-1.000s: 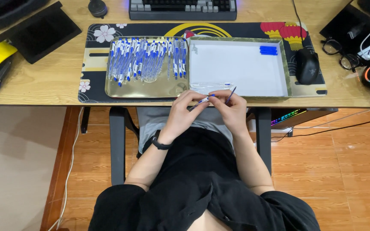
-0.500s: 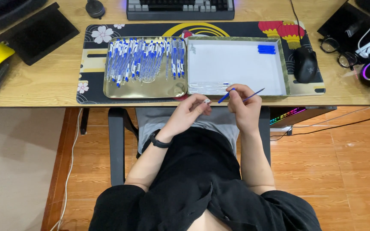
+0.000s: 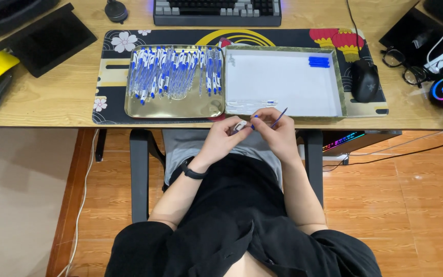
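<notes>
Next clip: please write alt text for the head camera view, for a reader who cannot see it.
A seated person's left hand holds a pen barrel while the right hand holds a thin blue refill, at the edge of a wooden desk. Beyond them, a gold tray holds many blue-and-white pens, beside a white-lined tray.
</notes>
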